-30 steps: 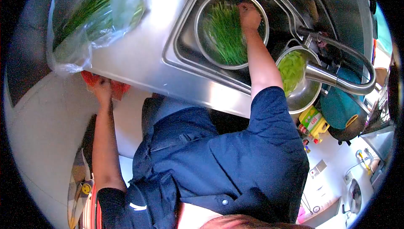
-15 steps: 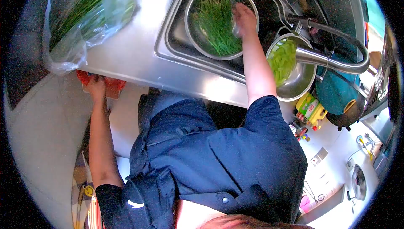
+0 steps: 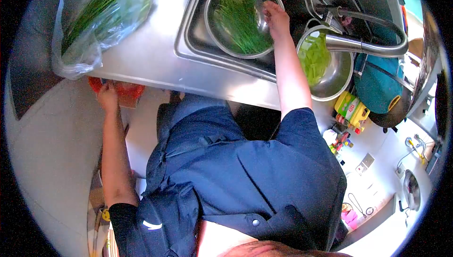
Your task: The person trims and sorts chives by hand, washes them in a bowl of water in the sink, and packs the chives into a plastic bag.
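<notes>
My right hand [image 3: 277, 20] is over the right rim of a round metal bowl [image 3: 221, 47] in the sink. Its fingers are curled in above the bowl; whether they hold anything is hidden. Thin green stalks [image 3: 243, 23], like chives, lie bunched in the bowl, apart from the fingertips. Low on the left, below the counter's front edge, my left hand [image 3: 108, 95] closes on a red, plastic-looking item [image 3: 131, 89]; its exact kind is unclear. Above that hand, a clear plastic bag [image 3: 134, 11] holds more long green stalks [image 3: 92, 16].
A second metal bowl [image 3: 336, 80] with cut pale-green pieces [image 3: 315, 61] stands right of the sink [image 3: 188, 47], under the pull-out faucet [image 3: 363, 45]. Near it are a yellow bottle [image 3: 351, 110] and a teal item [image 3: 380, 87]. The steel counter [image 3: 141, 54] spans the left.
My right hand has drawn slightly back from the stalks toward the bowl's right rim. My left hand stays at the red item. The whole view has shifted a little.
</notes>
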A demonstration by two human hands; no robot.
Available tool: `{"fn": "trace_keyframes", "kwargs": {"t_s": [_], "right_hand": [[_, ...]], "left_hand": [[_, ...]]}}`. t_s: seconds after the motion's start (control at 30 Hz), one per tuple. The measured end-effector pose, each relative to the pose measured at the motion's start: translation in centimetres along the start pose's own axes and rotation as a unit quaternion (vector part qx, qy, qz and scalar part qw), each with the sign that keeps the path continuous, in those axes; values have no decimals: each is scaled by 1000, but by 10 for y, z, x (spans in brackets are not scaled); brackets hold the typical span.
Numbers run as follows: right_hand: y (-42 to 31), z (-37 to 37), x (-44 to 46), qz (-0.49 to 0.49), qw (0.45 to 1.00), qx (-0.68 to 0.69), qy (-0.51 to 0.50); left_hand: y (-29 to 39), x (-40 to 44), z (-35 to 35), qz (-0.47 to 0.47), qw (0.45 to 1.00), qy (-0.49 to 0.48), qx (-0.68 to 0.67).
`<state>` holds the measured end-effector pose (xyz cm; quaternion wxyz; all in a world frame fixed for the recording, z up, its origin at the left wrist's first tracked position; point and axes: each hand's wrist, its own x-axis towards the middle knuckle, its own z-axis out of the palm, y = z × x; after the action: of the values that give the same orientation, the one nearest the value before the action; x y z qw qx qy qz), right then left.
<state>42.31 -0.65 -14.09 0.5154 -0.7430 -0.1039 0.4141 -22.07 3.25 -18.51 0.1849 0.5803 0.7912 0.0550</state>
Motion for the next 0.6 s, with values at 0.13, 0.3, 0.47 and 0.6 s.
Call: {"fn": "trace_keyframes", "kwargs": {"t_s": [0.13, 0.3, 0.47, 0.6], "right_hand": [[-9, -3, -20, -16, 994, 105, -18], [-33, -6, -59, -16, 980, 196, -32], [-68, 6, -113, -33, 963, 254, -88], [-90, 20, -154, -36, 942, 301, -142]], "left_hand": [[21, -8, -26, -36, 998, 4, -51], [56, -31, -56, -45, 990, 34, -127], [146, -80, -110, 40, 966, -51, -252], [217, -105, -120, 263, 900, -94, -333]]}}
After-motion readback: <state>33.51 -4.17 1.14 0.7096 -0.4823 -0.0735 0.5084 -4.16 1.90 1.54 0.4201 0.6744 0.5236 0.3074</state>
